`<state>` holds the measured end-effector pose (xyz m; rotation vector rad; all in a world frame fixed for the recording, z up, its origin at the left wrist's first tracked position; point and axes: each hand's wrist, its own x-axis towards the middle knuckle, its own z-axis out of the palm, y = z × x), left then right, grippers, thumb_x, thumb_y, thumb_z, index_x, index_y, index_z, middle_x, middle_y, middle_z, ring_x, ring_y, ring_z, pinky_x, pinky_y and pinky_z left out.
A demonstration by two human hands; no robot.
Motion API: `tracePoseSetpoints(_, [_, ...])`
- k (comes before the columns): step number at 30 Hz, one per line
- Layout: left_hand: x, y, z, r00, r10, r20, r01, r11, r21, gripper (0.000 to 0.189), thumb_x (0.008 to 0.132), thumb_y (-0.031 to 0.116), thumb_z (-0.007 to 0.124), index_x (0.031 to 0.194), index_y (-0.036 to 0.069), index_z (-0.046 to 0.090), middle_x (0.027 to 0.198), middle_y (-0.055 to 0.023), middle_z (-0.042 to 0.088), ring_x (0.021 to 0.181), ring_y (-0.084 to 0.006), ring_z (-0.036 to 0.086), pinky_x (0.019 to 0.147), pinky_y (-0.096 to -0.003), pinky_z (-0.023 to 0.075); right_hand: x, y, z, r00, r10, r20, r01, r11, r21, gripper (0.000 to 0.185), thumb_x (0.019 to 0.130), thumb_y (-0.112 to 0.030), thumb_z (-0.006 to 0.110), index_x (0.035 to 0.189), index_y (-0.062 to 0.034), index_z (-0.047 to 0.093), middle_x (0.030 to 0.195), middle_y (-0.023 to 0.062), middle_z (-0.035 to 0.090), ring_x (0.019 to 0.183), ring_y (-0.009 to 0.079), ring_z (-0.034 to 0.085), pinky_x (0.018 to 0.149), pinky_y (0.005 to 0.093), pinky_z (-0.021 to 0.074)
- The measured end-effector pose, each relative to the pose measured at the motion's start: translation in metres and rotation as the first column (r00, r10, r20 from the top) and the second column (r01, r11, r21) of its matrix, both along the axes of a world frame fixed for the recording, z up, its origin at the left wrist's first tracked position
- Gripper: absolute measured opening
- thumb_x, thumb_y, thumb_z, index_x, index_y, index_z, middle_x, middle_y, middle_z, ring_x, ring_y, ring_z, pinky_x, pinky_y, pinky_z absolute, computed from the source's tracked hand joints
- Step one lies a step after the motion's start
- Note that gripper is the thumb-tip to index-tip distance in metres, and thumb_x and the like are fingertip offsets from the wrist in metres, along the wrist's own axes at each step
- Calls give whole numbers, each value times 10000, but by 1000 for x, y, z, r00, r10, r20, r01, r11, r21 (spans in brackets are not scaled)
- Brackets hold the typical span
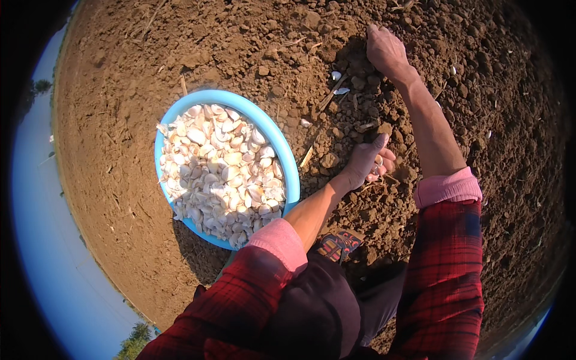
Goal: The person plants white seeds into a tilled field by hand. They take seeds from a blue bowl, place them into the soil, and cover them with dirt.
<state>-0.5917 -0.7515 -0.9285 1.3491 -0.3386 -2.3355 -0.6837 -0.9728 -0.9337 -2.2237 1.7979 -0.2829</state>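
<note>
My left hand (pixel 366 163) is half curled, palm turned up, around a few garlic cloves (pixel 377 165) just above the soil. Farther out, my right hand (pixel 386 48) reaches down to the loose brown soil (pixel 270 40), its fingertips touching or close to the ground. Whether anything is between those fingertips is hidden. Left of both hands stands a light blue plastic basin (pixel 284 157) heaped with loose garlic cloves (pixel 225 166). Two pale cloves, one (pixel 336 75) above the other (pixel 341 91), lie on the soil below and left of my right hand.
Another clove (pixel 306 123) lies between basin and hands; several more dot the ground on the right, one of them (pixel 488 134) beyond my right forearm. Dry stalks (pixel 330 94) and clods litter the field. My patterned shoe (pixel 337 245) and dark-trousered knee (pixel 315 306) are close below my left forearm.
</note>
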Motion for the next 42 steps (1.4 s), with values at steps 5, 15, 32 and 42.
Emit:
tracePoseSetpoints(5, [0,-1,2,1000,-19,2,19,1000,16,689,864,675,502,910,-7,593,676,-28,559,497,-48,476,345,-160,331,1,4,7,993,49,-106,-49,999,4,206,927,-44,410,972,52,587,959,269,595,833,342,643,720,419,547])
tracePoseSetpoints(15, [-1,-3,5,998,-51,41,51,999,2,708,883,671,473,943,-25,585,698,-42,539,494,-51,458,357,-172,326,9,-5,0,986,55,-159,-23,980,196,173,857,-50,505,926,41,636,965,252,627,835,370,656,711,433,542])
tracePoseSetpoints(32, [-3,-5,5,992,-62,114,63,998,-11,708,867,679,489,903,-19,596,670,-48,560,484,-47,464,346,-176,304,5,2,32,994,22,-106,-14,997,71,161,867,-30,509,863,10,665,875,165,661,788,267,676,636,366,566])
tracePoseSetpoints(42, [-4,-4,1,996,9,84,-4,998,-64,626,899,627,495,890,13,617,654,-22,584,465,-34,461,358,-151,304,-68,203,97,867,-83,492,31,993,114,57,843,-63,633,860,-12,650,769,97,652,705,222,648,630,361,530])
